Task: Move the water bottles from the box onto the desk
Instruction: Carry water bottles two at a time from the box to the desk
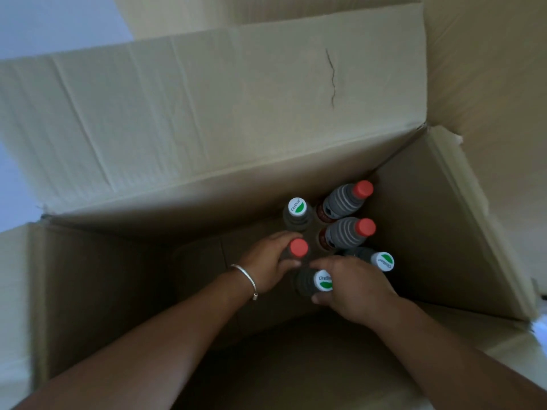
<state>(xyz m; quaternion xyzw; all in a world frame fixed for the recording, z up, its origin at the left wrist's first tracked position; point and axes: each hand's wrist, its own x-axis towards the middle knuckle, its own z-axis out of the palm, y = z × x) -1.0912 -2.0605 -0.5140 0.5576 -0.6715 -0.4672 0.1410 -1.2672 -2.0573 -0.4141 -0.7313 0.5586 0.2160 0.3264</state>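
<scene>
Right hand [355, 288] grips white-capped bottle [310, 282]; left hand [266, 263] grips red-capped bottle [298, 248], bodies hidden.

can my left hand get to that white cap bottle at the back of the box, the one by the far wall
Probably yes. The left hand is already wrapped around a red-capped bottle just in front of the white-capped bottle; nothing covers that cap, but the hand must let go first.

Box [207, 113] flaps run off frame top, right and left. Bottle bodies sit in shadow, labels unreadable. Right hand [355, 288] hides part of the white cap [322, 280]. Both forearms cut off at the bottom edge. Whole frame motion-blurred.
</scene>
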